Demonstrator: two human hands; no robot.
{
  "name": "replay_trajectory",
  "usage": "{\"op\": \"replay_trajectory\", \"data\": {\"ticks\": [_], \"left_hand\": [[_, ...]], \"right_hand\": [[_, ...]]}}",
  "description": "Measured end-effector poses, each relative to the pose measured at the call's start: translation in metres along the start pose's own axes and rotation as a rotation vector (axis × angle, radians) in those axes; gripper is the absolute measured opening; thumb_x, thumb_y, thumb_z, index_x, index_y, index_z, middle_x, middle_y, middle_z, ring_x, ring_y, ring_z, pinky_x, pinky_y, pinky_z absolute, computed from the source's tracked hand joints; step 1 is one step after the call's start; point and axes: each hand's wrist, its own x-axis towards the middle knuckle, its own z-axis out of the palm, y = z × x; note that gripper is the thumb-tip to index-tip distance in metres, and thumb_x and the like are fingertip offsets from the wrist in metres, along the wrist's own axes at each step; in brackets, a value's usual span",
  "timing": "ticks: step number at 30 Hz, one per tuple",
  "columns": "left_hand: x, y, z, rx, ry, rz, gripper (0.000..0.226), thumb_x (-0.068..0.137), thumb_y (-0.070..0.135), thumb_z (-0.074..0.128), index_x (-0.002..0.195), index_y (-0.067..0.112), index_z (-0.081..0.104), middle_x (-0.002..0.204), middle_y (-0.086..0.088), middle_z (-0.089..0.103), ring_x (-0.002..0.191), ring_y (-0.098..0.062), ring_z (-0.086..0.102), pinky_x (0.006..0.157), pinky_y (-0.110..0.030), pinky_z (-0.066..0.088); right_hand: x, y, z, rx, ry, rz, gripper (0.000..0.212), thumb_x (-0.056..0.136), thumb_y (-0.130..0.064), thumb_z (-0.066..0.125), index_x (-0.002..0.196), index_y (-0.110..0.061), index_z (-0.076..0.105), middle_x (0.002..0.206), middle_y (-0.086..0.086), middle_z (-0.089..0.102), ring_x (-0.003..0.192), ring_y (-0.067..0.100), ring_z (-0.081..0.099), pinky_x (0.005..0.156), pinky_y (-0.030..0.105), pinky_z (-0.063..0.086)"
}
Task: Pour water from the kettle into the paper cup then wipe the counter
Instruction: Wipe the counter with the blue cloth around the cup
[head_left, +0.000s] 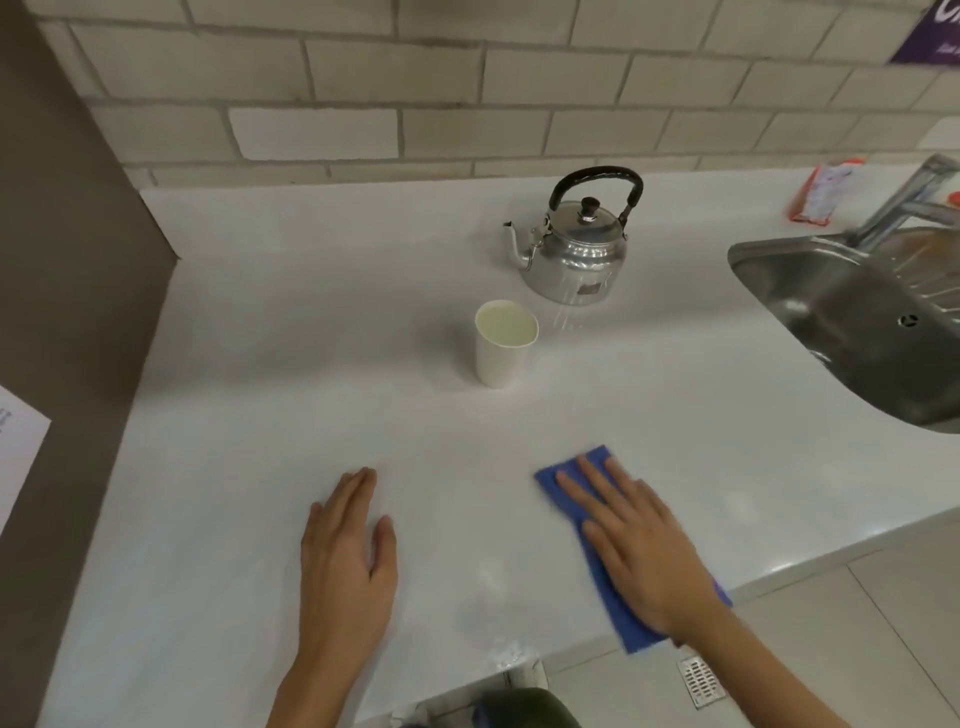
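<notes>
Counter (260, 364): white, broad, runs out ahead of both my hands; sink (857, 312) set into it, well ahead and to the right of my right hand.

Kettle (574, 249): upright, lid on, handle up, far ahead of my right hand and a little to its left. Some streaks on the counter just in front of its base, probably spilled water.

Paper cup (505, 343): upright, just nearer me than the kettle, apart from it. Looks filled close to the rim, so I judge pouring done.

Blue cloth (602, 566): flat under my right hand (641, 551), its far end showing past my fingertips, its near end reaching the counter edge.

Grip: right hand spread flat, pressing the cloth, not pinching it. Left hand (348, 556) flat on bare counter well to the left of the cloth, fingers together, holding nothing.

Step in hand: wiping. Faint wet patches between my hands near the front edge. Next move likely calls for sliding the cloth left over those, then forward toward the kettle's streaks, steering clear of the full cup.
</notes>
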Motion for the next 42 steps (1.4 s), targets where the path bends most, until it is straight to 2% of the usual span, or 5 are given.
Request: {"op": "replay_trajectory", "data": {"ticks": [11, 18, 24, 31, 42], "left_hand": [[0.017, 0.025, 0.024, 0.077, 0.01, -0.003, 0.047, 0.095, 0.008, 0.053, 0.142, 0.004, 0.046, 0.152, -0.01, 0.043, 0.144, -0.023, 0.033, 0.124, -0.043, 0.009], [0.016, 0.055, 0.047, -0.022, -0.008, -0.004, 0.048, 0.098, 0.01, 0.05, 0.145, 0.007, 0.041, 0.156, -0.003, 0.037, 0.147, -0.016, 0.025, 0.123, -0.032, 0.005], [0.025, 0.086, 0.077, -0.028, -0.04, 0.053, 0.051, 0.099, 0.015, 0.048, 0.148, 0.01, 0.035, 0.158, -0.001, 0.032, 0.149, -0.013, 0.02, 0.121, -0.028, 0.001], [0.035, 0.091, 0.099, 0.099, -0.003, 0.008, 0.051, 0.099, 0.015, 0.048, 0.147, 0.007, 0.037, 0.158, -0.004, 0.034, 0.149, -0.016, 0.021, 0.125, -0.04, 0.002], [0.026, 0.096, 0.108, 0.367, 0.014, -0.031, 0.055, 0.102, 0.032, 0.035, 0.153, 0.017, 0.025, 0.162, 0.006, 0.022, 0.151, -0.007, 0.01, 0.12, -0.05, -0.016]], "right_hand": [[0.022, 0.008, -0.003, 0.051, -0.038, -0.009, 0.05, 0.105, -0.045, 0.012, 0.155, -0.046, 0.003, 0.165, -0.019, 0.002, 0.153, 0.007, -0.005, 0.122, 0.03, 0.0], [0.082, 0.079, -0.022, -0.03, 0.045, 0.396, 0.053, 0.107, -0.034, 0.022, 0.156, -0.036, 0.003, 0.167, -0.007, 0.002, 0.155, 0.02, 0.0, 0.124, 0.039, 0.008], [0.029, 0.08, -0.014, 0.006, -0.045, -0.02, 0.052, 0.104, -0.045, 0.012, 0.156, -0.04, 0.008, 0.166, -0.015, 0.007, 0.154, 0.01, 0.001, 0.121, 0.031, 0.006], [0.142, 0.16, -0.037, -0.023, 0.036, 0.426, 0.053, 0.107, -0.034, 0.023, 0.157, -0.031, 0.011, 0.167, -0.002, 0.008, 0.154, 0.026, 0.007, 0.123, 0.044, 0.01], [0.108, 0.111, -0.014, 0.023, -0.02, -0.106, 0.053, 0.104, -0.043, 0.016, 0.156, -0.04, 0.012, 0.165, -0.015, 0.011, 0.154, 0.012, 0.004, 0.123, 0.035, 0.007]]}}
